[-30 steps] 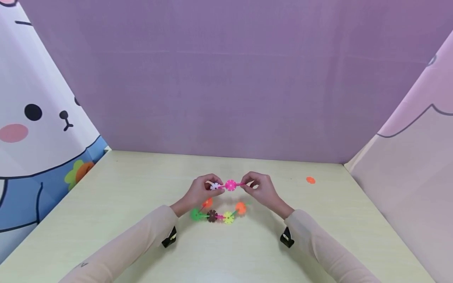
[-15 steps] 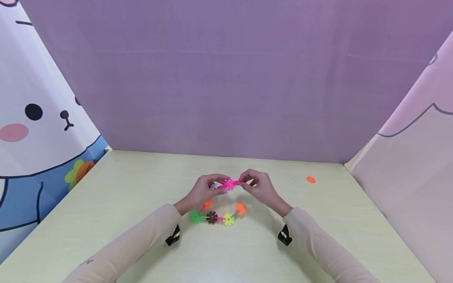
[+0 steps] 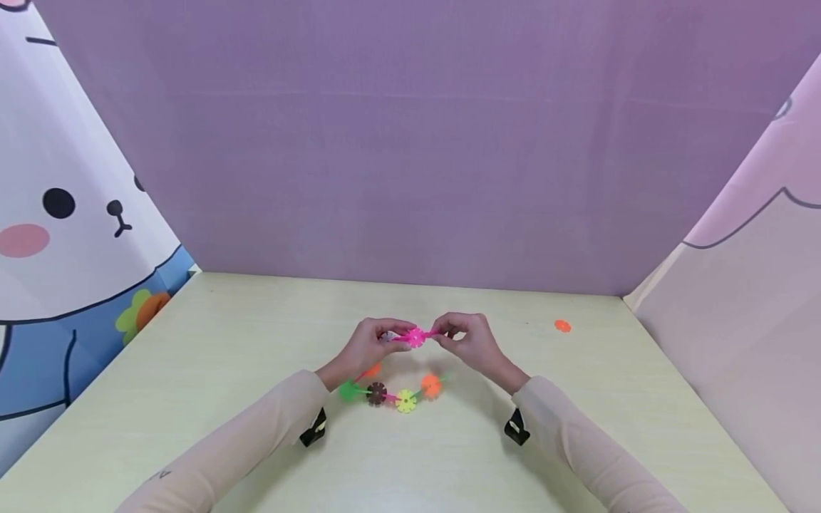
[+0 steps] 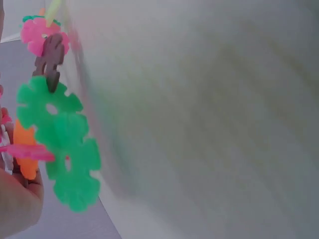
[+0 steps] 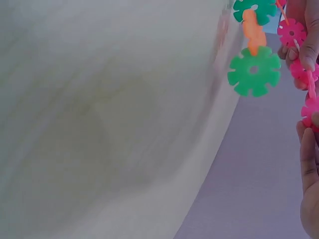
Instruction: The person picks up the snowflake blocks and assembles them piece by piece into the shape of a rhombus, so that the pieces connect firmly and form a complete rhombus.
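Observation:
A chain of notched plastic snowflake discs hangs between and below both hands in the head view. My left hand [image 3: 367, 347] grips its upper part near a pink disc [image 3: 415, 337], its fingers largely covering a white disc. On the other side my right hand [image 3: 473, 345] pinches a pink disc [image 5: 309, 110] set edge-on to that one. Lower down the chain curves through a green disc [image 3: 349, 391], a brown disc [image 3: 376, 394], a yellow disc [image 3: 405, 401] and an orange disc [image 3: 431, 385]. At its free end, the right wrist view shows another green disc [image 5: 254, 72].
A single orange disc [image 3: 562, 325] lies on the pale table [image 3: 256, 456], to the right and beyond the hands. Behind the table rises a purple cloth wall [image 3: 410, 142]. Printed cartoon cloths [image 3: 83, 278] stand along the sides.
My left fingers have slid right, closer to the pink disc, and now cover most of the white one. My right hand stays nearly in place. The hanging part has swung slightly left.

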Available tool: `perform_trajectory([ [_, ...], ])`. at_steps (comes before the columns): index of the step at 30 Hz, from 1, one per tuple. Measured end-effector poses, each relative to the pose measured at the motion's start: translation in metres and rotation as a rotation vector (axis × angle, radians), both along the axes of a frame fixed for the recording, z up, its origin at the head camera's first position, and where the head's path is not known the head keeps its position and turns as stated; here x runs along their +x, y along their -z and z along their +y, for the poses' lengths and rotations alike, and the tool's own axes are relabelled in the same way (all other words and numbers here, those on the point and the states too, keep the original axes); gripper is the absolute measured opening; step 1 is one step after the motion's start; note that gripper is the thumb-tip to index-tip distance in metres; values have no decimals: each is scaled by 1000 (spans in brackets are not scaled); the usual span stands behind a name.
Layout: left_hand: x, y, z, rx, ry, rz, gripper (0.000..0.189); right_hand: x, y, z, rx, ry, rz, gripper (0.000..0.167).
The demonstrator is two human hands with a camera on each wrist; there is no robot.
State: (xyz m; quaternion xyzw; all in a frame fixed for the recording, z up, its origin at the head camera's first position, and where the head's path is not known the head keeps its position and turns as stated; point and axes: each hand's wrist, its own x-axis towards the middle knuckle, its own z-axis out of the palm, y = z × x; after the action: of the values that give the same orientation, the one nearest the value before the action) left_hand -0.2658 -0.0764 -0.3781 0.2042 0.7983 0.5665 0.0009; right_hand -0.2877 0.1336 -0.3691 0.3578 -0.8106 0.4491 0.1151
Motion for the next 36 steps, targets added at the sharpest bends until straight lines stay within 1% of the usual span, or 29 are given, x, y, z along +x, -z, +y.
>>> perform_trajectory([
  [4,0,2,0,19,8,-20,29,12,-13,-2,-6,-22,30,10],
  [10,1,0,0,4,6,19,28,14,-14,-3,-22,-40,45,9],
  [16,3,1,0,-14,-2,41,27,12,-12,-3,-19,-68,129,11],
  [19,1,4,0,-23,-15,62,26,12,-12,-5,-20,-72,138,11],
  [25,-11,20,-1,-24,-42,63,27,13,-13,-7,-28,-98,156,11],
  [27,-13,23,-2,-24,-43,64,27,13,-15,-8,-22,-98,165,11],
  [30,-16,24,-4,-30,-40,72,26,9,-14,-8,-12,-91,149,12],
  [32,-17,24,-6,-41,-35,78,27,0,-6,-6,-1,-83,125,12],
  [34,-14,19,-5,-61,-38,74,28,-9,3,-5,8,-77,102,12],
  [36,-15,19,-5,-69,-36,74,29,-17,12,-3,15,-67,86,12],
])
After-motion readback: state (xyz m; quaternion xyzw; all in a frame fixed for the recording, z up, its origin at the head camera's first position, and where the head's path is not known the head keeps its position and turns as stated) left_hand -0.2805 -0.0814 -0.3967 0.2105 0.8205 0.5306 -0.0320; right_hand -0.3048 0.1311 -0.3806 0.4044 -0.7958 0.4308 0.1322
